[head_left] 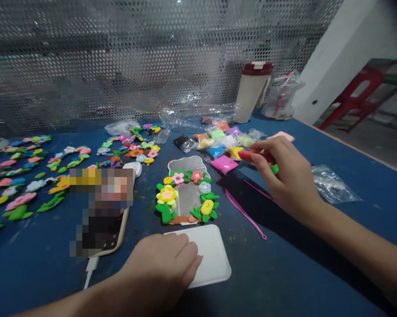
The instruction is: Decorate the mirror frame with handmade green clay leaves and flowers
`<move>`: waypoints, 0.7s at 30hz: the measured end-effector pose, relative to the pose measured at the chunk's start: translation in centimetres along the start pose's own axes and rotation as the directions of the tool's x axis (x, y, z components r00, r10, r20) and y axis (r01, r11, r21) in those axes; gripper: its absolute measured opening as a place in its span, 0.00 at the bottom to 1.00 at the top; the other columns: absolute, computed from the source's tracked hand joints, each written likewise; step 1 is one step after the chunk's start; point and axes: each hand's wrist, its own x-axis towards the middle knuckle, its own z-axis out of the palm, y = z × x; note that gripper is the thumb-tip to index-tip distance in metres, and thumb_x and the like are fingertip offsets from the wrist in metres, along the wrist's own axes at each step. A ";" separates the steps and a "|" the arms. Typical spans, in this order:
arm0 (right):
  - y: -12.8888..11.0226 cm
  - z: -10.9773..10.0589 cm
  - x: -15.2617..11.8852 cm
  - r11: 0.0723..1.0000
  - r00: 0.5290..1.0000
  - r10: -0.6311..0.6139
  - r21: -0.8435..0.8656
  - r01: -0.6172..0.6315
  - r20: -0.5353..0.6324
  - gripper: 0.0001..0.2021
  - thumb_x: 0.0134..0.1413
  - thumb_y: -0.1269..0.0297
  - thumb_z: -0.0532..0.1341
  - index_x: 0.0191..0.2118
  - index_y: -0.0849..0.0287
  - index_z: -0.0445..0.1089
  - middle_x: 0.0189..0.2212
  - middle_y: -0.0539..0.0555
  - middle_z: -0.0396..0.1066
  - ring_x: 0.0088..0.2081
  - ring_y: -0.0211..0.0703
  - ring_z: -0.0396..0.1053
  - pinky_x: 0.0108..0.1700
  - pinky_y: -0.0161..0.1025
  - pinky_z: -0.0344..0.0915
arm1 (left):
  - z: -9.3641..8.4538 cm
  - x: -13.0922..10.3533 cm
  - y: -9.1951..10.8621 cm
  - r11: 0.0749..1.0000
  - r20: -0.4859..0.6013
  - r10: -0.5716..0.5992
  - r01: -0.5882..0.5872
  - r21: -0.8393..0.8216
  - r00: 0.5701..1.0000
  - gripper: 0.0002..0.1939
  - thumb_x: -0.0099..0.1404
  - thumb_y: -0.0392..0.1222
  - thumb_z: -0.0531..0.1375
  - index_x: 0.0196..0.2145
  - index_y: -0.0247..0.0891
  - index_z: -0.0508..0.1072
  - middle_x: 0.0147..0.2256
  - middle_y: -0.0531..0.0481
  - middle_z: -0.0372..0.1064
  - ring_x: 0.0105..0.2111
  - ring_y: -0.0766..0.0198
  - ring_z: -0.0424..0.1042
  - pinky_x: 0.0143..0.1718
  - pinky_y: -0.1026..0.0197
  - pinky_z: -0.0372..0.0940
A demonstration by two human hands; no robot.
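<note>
My left hand (165, 264) rests at the left side of a white board (213, 259), fingers curled under; what they may hold is hidden. My right hand (286, 174) is raised over the table at the right, thumb and fingers closed on a piece of red clay (246, 155). A bit of green (275, 168) shows under that hand. Beyond the board lies a small mirror (188, 198) framed with clay flowers and leaves. Between the mirror and my right hand are a pink modelling tool (244, 213) and a second thin pink stick (258, 190), partly covered by the hand.
Several bags of coloured clay (223, 164) lie behind the mirror. A phone (109, 220) on a cable stands left, near many clay flower pieces (20, 200). A tumbler (253, 92) and a plastic bag (281, 99) stand at the back, before a perforated metal panel (119, 57).
</note>
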 end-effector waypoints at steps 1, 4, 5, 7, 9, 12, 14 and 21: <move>-0.1 0.1 0.0 1.000 1.000 -0.009 0.007 0.009 0.022 0.05 0.58 0.67 0.53 0.37 0.60 0.63 0.33 0.57 0.66 0.35 0.46 0.66 0.35 0.40 0.61 | 0.0 0.0 0.0 1.000 -0.007 0.008 -0.008 0.007 1.000 0.22 0.71 0.37 0.36 0.22 0.42 0.59 0.17 0.56 0.60 0.16 0.63 0.59 0.17 0.57 0.46; -0.2 0.6 -0.2 0.999 0.993 -0.032 0.019 0.030 0.111 0.02 0.56 0.69 0.55 0.35 0.60 0.63 0.32 0.56 0.64 0.34 0.45 0.66 0.34 0.39 0.63 | 0.2 0.1 -0.1 1.000 -0.021 0.002 -0.002 -0.002 1.000 0.21 0.71 0.38 0.37 0.23 0.42 0.59 0.18 0.56 0.61 0.16 0.63 0.59 0.17 0.57 0.46; -0.1 0.8 -0.2 0.999 0.989 -0.042 0.016 0.040 0.140 0.02 0.55 0.70 0.55 0.35 0.60 0.63 0.33 0.56 0.64 0.35 0.45 0.66 0.35 0.39 0.63 | 0.2 0.1 -0.1 1.000 -0.018 -0.005 0.005 -0.012 1.000 0.21 0.71 0.38 0.37 0.23 0.42 0.59 0.18 0.56 0.61 0.16 0.63 0.59 0.17 0.57 0.47; 0.3 1.2 -0.3 0.998 0.981 -0.056 -0.021 0.061 0.186 0.03 0.54 0.69 0.56 0.36 0.60 0.65 0.35 0.58 0.64 0.37 0.47 0.65 0.38 0.42 0.64 | 0.2 0.1 -0.1 1.000 -0.014 -0.010 0.010 -0.028 1.000 0.22 0.71 0.38 0.36 0.22 0.42 0.59 0.18 0.56 0.61 0.15 0.63 0.60 0.17 0.57 0.47; 0.9 1.5 -0.2 0.995 0.971 -0.057 -0.070 0.075 0.231 0.05 0.53 0.70 0.56 0.37 0.61 0.66 0.37 0.61 0.65 0.40 0.50 0.65 0.41 0.45 0.64 | 0.1 0.1 0.0 1.000 -0.008 -0.008 0.008 -0.031 1.000 0.22 0.71 0.37 0.36 0.22 0.42 0.59 0.18 0.56 0.61 0.15 0.63 0.59 0.17 0.57 0.47; 2.0 1.6 -0.2 0.993 0.953 -0.041 -0.092 0.072 0.300 0.06 0.53 0.72 0.55 0.34 0.60 0.68 0.37 0.61 0.67 0.40 0.51 0.66 0.41 0.46 0.65 | -0.1 0.2 0.0 1.000 -0.008 -0.010 0.010 -0.029 1.000 0.22 0.71 0.37 0.37 0.22 0.42 0.59 0.18 0.55 0.62 0.16 0.64 0.60 0.18 0.58 0.48; 2.6 1.3 -0.2 0.994 0.943 -0.033 -0.089 0.066 0.331 0.08 0.53 0.73 0.53 0.32 0.60 0.69 0.37 0.60 0.68 0.39 0.51 0.67 0.40 0.45 0.65 | -0.2 0.2 0.0 0.999 -0.007 -0.003 0.003 -0.039 1.000 0.22 0.71 0.37 0.36 0.22 0.41 0.59 0.18 0.55 0.62 0.16 0.64 0.60 0.18 0.58 0.48; 2.5 -0.8 0.2 0.987 0.926 -0.019 -0.138 0.077 0.377 0.07 0.51 0.67 0.57 0.35 0.60 0.72 0.40 0.61 0.68 0.38 0.51 0.68 0.37 0.45 0.64 | -0.3 0.2 0.1 1.000 0.023 0.008 -0.008 -0.014 1.000 0.21 0.69 0.34 0.37 0.22 0.41 0.59 0.18 0.55 0.62 0.16 0.64 0.60 0.18 0.58 0.46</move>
